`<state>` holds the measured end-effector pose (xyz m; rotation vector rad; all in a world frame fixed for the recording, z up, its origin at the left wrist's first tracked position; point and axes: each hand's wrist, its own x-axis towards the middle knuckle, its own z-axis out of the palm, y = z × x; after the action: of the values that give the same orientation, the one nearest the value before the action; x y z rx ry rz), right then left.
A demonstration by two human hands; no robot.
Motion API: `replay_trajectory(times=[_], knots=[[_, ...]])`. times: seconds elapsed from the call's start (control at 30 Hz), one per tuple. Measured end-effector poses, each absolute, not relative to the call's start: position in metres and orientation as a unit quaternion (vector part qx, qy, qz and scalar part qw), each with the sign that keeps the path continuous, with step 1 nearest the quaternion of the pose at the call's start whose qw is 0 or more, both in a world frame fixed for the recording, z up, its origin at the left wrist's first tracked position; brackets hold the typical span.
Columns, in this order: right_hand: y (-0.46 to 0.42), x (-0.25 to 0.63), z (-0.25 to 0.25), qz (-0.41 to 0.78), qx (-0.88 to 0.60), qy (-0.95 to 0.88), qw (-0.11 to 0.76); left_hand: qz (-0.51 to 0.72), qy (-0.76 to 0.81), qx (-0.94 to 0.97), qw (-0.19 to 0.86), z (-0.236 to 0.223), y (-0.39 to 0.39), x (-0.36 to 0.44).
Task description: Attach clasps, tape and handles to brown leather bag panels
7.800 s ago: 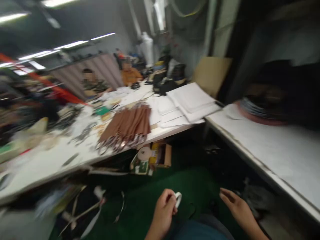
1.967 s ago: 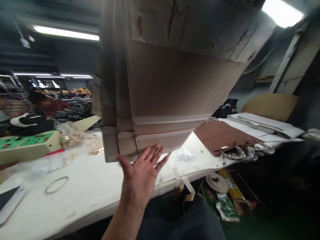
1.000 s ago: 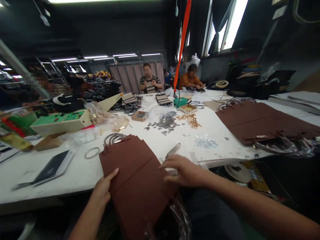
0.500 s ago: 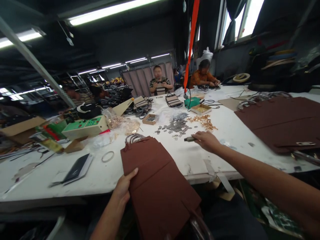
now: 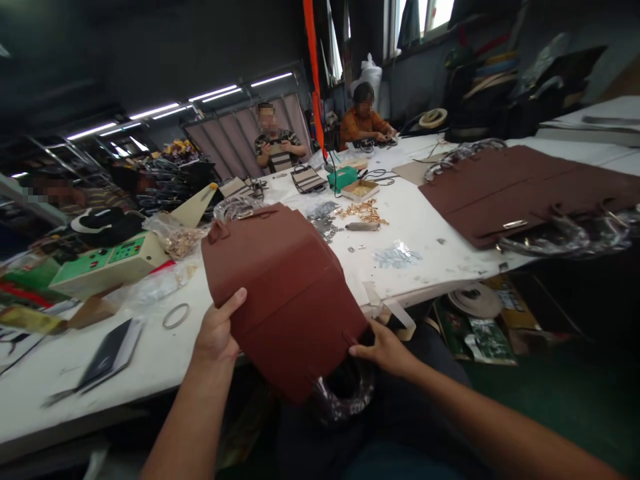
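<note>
A brown bag panel (image 5: 285,287), with plastic-wrapped handles at both ends, is tilted between my two hands over the table's front edge. My left hand (image 5: 220,327) grips its left side, thumb on top and fingers underneath. At the lower right corner, near the wrapped handle (image 5: 345,400), my right hand (image 5: 385,347) pinches the panel's edge. A grey-handled tool (image 5: 363,227) lies on the table beyond the panel, beside loose metal plates (image 5: 327,230) and gold-coloured fittings (image 5: 367,212).
More brown bag panels (image 5: 520,193) lie stacked at the right. A notebook (image 5: 110,353), a roll of tape (image 5: 176,316) and a green-topped machine (image 5: 110,263) are on the left of the white table (image 5: 165,380). Two people sit across the table; another is at far left.
My right hand has let go of the grey-handled tool and moved down to the panel's lower right corner. The panel is raised and tilted more. The view has swung right.
</note>
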<state>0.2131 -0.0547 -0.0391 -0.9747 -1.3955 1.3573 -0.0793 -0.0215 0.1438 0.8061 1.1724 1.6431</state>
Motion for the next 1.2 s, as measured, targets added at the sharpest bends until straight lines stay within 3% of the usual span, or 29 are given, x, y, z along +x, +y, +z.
replay_trajectory(times=[0.13, 0.23, 0.43, 0.6, 0.7, 0.87, 0.93, 1.03, 1.2], knots=[[-0.040, 0.232, -0.054, 0.418, -0.489, -0.566, 0.515, 0.674, 0.392, 0.438, 0.447, 0.155, -0.021, -0.044], [-0.051, 0.242, -0.074, 0.332, -0.536, -0.597, 0.496, 0.662, 0.369, 0.463, 0.460, 0.143, -0.025, -0.031], [-0.080, 0.252, -0.117, 0.276, -0.659, -0.681, 0.160, 0.622, 0.475, 0.351, 0.514, 0.034, -0.061, -0.020], [-0.093, 0.265, -0.104, 0.278, -0.663, -0.687, 0.110, 0.549, 0.560, 0.253, 0.566, -0.053, -0.097, -0.015], [-0.099, 0.281, -0.078, 0.257, -0.667, -0.684, 0.148, 0.552, 0.550, 0.232, 0.581, -0.057, -0.103, -0.011], [-0.073, 0.278, -0.020, 0.185, -0.613, -0.641, 0.423, 0.590, 0.511, 0.199, 0.592, -0.007, -0.082, -0.004], [-0.048, 0.261, -0.002, 0.136, -0.575, -0.654, 0.473, 0.612, 0.497, 0.204, 0.580, 0.012, -0.067, -0.005], [-0.010, 0.230, 0.005, 0.125, -0.564, -0.672, 0.463, 0.620, 0.546, 0.252, 0.504, 0.020, -0.050, -0.010], [0.009, 0.204, -0.035, 0.126, -0.610, -0.659, 0.421, 0.490, 0.675, 0.458, 0.307, 0.006, -0.037, -0.028]])
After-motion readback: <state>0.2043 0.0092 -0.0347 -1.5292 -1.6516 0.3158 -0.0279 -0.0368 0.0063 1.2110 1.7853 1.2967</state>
